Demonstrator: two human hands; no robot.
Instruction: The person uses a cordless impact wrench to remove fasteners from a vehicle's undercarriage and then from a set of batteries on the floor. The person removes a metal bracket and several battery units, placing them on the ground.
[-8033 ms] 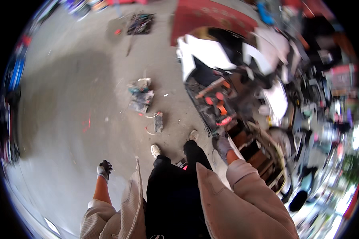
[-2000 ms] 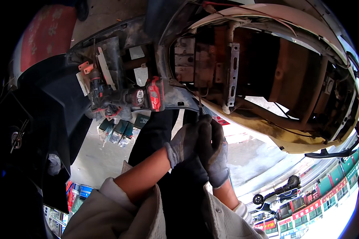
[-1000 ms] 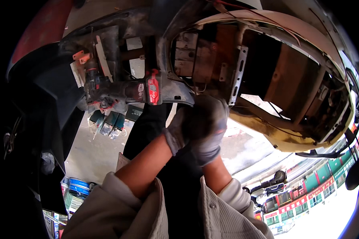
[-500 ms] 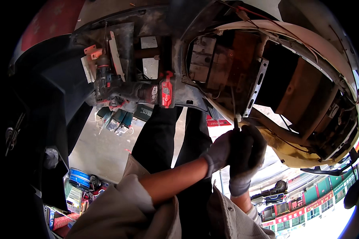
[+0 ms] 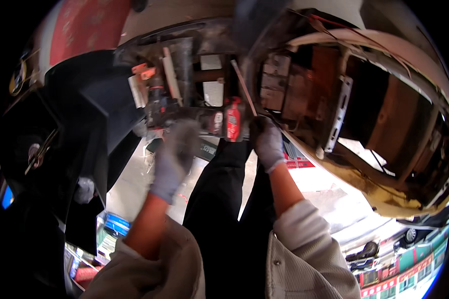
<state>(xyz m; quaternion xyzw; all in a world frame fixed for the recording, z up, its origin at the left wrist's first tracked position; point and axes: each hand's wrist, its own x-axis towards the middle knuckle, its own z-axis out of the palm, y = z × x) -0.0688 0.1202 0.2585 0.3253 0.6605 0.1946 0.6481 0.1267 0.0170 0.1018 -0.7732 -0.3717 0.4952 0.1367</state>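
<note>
**Both gloved hands up at the vehicle's open underside**

The left hand (image 5: 175,155), in a grey glove, reaches up at about 11 o'clock from the person's chest. Its grip is curled around the handle of a dark power tool (image 5: 167,112), fingers closed on it. The tool's red battery (image 5: 233,120) sits just to the right, at 12 o'clock.

The right hand (image 5: 267,142), also gloved, has its grip pinched tight on the lower end of a thin rod (image 5: 243,87), which slants up toward 11 o'clock into the framework.

Above the hands hangs a rusty metal cavity (image 5: 334,94) with a pale perforated bracket (image 5: 338,112) at 2 o'clock. A dark panel (image 5: 95,104) fills the 9 o'clock side. Below, between the black trousers (image 5: 224,209), a pale concrete floor (image 5: 129,184) shows, with boxes (image 5: 110,231) at 8 o'clock.
</note>
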